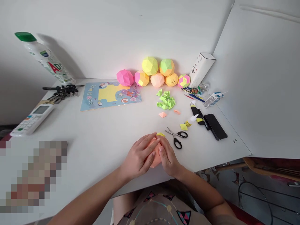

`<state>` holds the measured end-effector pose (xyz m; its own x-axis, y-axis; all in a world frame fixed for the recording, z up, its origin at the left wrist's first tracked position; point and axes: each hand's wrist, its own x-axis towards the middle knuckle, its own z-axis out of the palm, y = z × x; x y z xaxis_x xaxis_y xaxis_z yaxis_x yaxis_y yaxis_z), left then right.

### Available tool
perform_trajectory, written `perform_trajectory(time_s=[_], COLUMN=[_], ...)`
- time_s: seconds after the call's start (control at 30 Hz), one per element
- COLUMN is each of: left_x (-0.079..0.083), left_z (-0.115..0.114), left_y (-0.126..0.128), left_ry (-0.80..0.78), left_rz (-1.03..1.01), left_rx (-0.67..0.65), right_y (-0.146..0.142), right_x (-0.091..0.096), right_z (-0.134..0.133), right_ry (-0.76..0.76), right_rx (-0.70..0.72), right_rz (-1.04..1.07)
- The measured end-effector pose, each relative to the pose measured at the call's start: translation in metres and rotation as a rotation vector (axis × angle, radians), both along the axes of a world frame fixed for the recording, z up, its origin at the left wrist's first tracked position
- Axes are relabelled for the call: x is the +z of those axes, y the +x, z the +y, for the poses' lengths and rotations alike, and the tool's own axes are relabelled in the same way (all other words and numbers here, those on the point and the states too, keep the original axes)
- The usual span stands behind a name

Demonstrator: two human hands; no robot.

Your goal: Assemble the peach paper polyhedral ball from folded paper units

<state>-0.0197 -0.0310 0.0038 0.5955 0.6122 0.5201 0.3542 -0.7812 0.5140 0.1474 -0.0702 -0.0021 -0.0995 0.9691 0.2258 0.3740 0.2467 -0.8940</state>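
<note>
Both hands are cupped around a peach-coloured folded paper ball [155, 159] near the table's front edge. My left hand [140, 155] lies over its left side, fingers across the top. On the other side, my right hand [169, 158] presses with thumb and fingers. Much of the ball is hidden by the hands. A yellow paper piece [160, 134] shows just beyond the fingertips. To the right lie black-handled scissors [178, 136], blades apart. Farther back are a peach paper piece [162, 114] and a pile of green folded paper pieces [166, 100].
Several finished paper balls [150, 66] are stacked against the wall. A blue picture book [110, 95], a remote control [32, 118], keys [63, 92] and a tall bottle [50, 59] occupy the left. At right are a phone [215, 126], glue bottle [194, 118] and white box [201, 69].
</note>
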Motion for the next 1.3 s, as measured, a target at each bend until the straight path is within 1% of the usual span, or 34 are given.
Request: perform_trajectory(time_s=[0.17, 0.3, 0.37, 0.47, 0.57, 0.67, 0.73, 0.83, 0.93, 1.0, 1.13, 1.3], left_x=[0.0, 0.0, -0.002, -0.008, -0.015, -0.02, -0.023, -0.028, -0.034, -0.039, -0.044, -0.042], left_z=[0.001, 0.002, 0.001, 0.002, 0.006, 0.014, 0.021, 0.03, 0.033, 0.032, 0.026, 0.022], left_y=[-0.001, 0.0, 0.001, 0.003, 0.005, 0.003, 0.001, -0.001, 0.0, 0.002, 0.006, 0.007], left_ry=[0.009, -0.014, -0.051, -0.133, -0.154, -0.129, -0.088, -0.03, 0.014, -0.008, -0.143, -0.122], left_rz=[0.041, 0.053, 0.026, -0.062, -0.161, -0.196, -0.195, -0.173, -0.15, -0.129, -0.098, -0.111], left_rx=[-0.044, -0.071, -0.068, -0.056, -0.006, 0.123, 0.175, 0.154, 0.133, 0.124, 0.115, 0.108], right_y=[-0.003, -0.002, 0.003, 0.013, 0.024, 0.03, 0.029, 0.024, 0.023, 0.025, 0.03, 0.031], right_x=[0.0, 0.0, 0.002, 0.01, 0.021, 0.026, 0.023, 0.01, -0.004, -0.011, -0.016, -0.014], right_z=[0.0, 0.0, 0.001, 0.008, 0.024, 0.046, 0.057, 0.065, 0.063, 0.06, 0.056, 0.052], right_ry=[0.019, 0.005, 0.004, 0.005, 0.019, 0.006, -0.004, 0.01, 0.086, 0.143, 0.232, 0.312], right_rx=[-0.007, 0.003, 0.018, 0.058, 0.142, 0.262, 0.299, 0.277, 0.262, 0.26, 0.271, 0.278], right_rz=[-0.004, -0.004, -0.027, -0.091, -0.128, -0.118, -0.089, -0.017, -0.027, -0.053, -0.143, -0.196])
